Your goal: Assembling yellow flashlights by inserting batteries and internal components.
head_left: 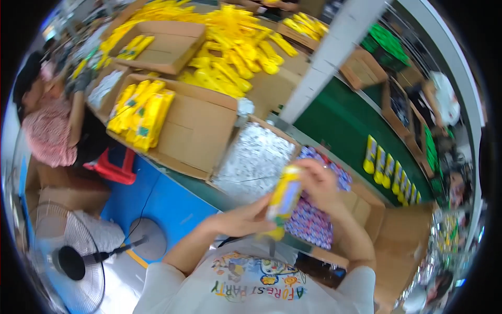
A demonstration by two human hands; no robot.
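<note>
A yellow tube-shaped bottle (284,199) stands nearly upright between both my hands, just in front of my chest. My left hand (241,220) grips its lower part and green base. My right hand (320,184) holds its top end, fingers curled around the cap. Right behind the bottle lies a cardboard box (372,220) filled with small purple and white pieces (309,225). Beside it on the left, another box (293,140) holds a mass of small silver pieces (255,161).
An open carton (198,131) with yellow bottles (141,112) sits to the upper left, and a heap of loose yellow bottles (235,47) beyond. A green conveyor (340,125) carries a row of bottles (389,170). A seated person (49,128) is at left; a floor fan (73,261) below.
</note>
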